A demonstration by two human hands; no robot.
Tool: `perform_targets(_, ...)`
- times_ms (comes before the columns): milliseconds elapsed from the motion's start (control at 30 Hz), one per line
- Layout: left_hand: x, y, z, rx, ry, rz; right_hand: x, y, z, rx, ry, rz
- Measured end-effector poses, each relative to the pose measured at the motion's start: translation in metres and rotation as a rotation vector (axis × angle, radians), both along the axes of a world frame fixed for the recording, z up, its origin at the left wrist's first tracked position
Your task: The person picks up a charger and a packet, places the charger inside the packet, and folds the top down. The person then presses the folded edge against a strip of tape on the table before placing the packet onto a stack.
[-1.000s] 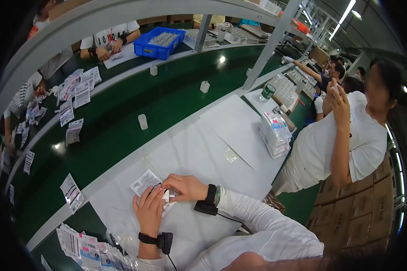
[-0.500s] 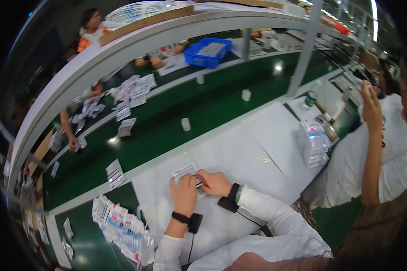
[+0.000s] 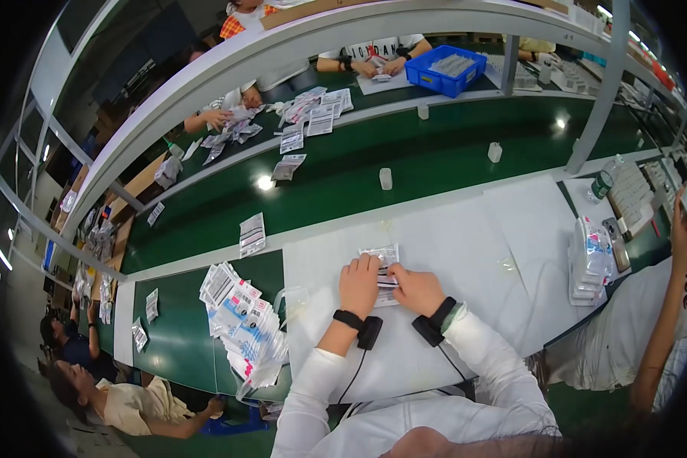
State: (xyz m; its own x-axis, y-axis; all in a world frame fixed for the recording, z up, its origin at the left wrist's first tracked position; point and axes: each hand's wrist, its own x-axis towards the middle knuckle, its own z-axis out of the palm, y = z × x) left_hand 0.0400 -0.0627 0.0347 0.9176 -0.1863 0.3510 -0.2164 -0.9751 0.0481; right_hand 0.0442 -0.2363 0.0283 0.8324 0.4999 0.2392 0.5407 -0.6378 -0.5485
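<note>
A flat white packet (image 3: 389, 253) with dark printed bands lies on the white table covering in front of me. My left hand (image 3: 359, 288) is over its left side, fingers bent down onto it. From the right, my right hand (image 3: 417, 291) has its fingers closed at the packet's middle, close to the left fingertips. Both hands hide much of the packet. Each wrist wears a black strap with a small black box and a cable. Left of my hands, a fanned pile of white, blue and pink packets (image 3: 240, 320) rests on the green surface.
Beyond the white covering (image 3: 466, 229) runs a green belt (image 3: 343, 202) with small white containers (image 3: 385, 179) and a loose packet (image 3: 253, 234). A packet stack (image 3: 590, 259) stands at right. Co-workers sit opposite, near a blue bin (image 3: 446, 70). An upright post (image 3: 604, 91) rises at right.
The view has turned, so the scene sits farther right and higher. My hands stay on the packet, with the left fingers drawn closer together. The belt's loose items keep roughly their places.
</note>
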Motion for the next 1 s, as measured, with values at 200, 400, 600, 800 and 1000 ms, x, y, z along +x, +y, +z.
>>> perform_targets(200, -0.043, 0.037, 0.01, -0.355, 0.178, -0.282, -0.003, -0.028, 0.034, -0.104, -0.038, 0.07)
perform_targets(400, -0.054, 0.067, -0.008, -0.007, 0.101, -0.386, 0.005, -0.048, 0.021, -0.198, -0.182, 0.356)
perform_targets(600, -0.049, 0.074, -0.005, -0.059, 0.241, -0.415, 0.009, -0.058, 0.012, -0.266, -0.139, 0.285)
perform_targets(800, -0.048, 0.079, 0.002, -0.029, 0.317, -0.476, 0.009, -0.041, 0.006, -0.083, -0.135, 0.109)
perform_targets(1000, -0.046, 0.082, -0.003, -0.037, 0.276, -0.472, -0.025, 0.018, 0.004, -0.084, -0.17, 0.2)
